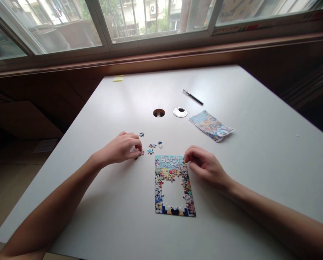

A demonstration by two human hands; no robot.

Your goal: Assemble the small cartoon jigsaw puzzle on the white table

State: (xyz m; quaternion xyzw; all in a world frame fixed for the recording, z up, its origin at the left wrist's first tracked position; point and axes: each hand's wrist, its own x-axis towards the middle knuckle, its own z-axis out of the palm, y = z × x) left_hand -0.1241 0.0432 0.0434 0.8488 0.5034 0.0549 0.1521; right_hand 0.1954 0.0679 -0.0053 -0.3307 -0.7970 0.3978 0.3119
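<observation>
A partly assembled jigsaw puzzle lies flat in front of me, its colourful border joined around a bare middle. My left hand is left of its top edge, thumb and fingertips pinched on a puzzle piece at the tabletop. Beside those fingertips lie several loose puzzle pieces, with another piece farther back. At the puzzle's upper right corner rests my right hand, fingers curled and closed. Whatever its fingertips hold, if anything, is hidden.
On the white table, a crumpled picture sheet lies behind my right hand. Farther back are a black pen, a round metallic cover and a round hole. Yellow tape marks the far edge, below the window.
</observation>
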